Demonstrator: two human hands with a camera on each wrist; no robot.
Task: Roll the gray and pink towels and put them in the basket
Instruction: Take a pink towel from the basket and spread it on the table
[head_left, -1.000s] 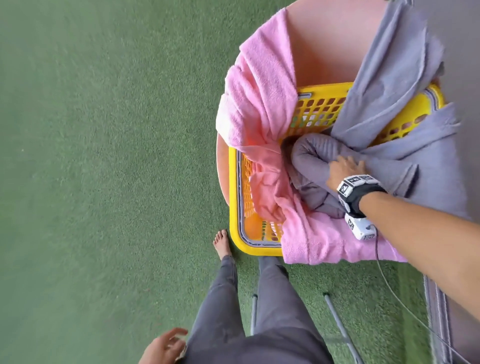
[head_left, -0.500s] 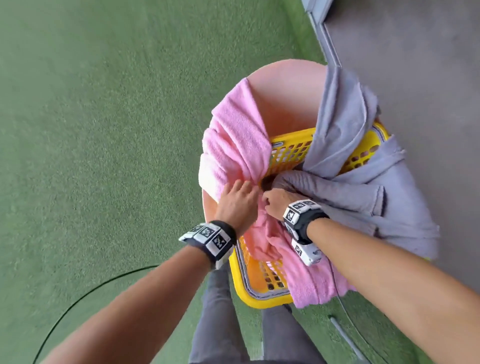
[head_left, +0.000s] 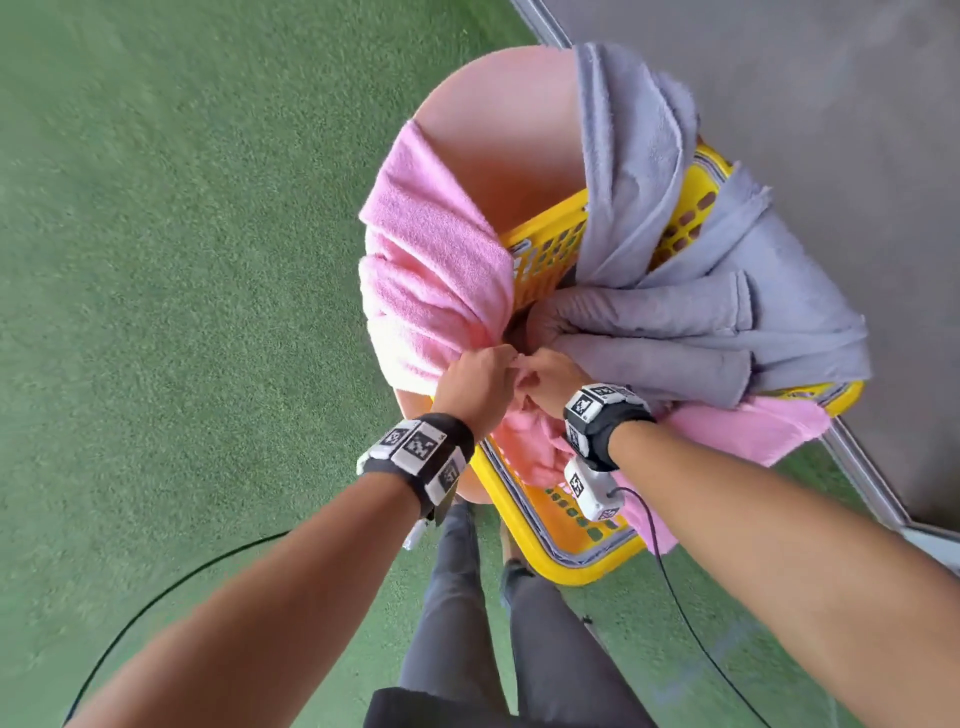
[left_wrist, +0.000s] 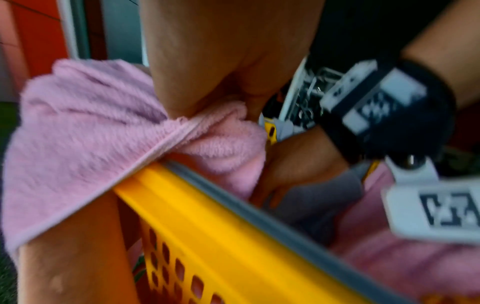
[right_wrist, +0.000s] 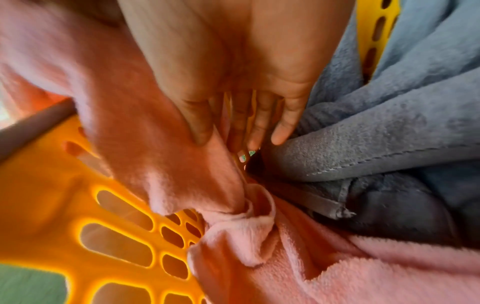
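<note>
Green turf surrounds a yellow basket (head_left: 563, 564) at frame centre; left hand (head_left: 475, 382) pinches the pink towel (head_left: 431, 275), gathering it, while right hand (head_left: 553, 376) reaches straight-fingered between it and the gray towel (head_left: 675, 322).

L hand (left_wrist: 226, 61) pinching pink towel (left_wrist: 85, 139) over yellow basket (left_wrist: 233, 236) rim.

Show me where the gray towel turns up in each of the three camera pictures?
Head: gray towel at upper right, draped over the basket.
Left wrist: small gray patch at centre right, beside the right hand.
Right wrist: fills the right side.
Shared landmark: the yellow basket.
</note>
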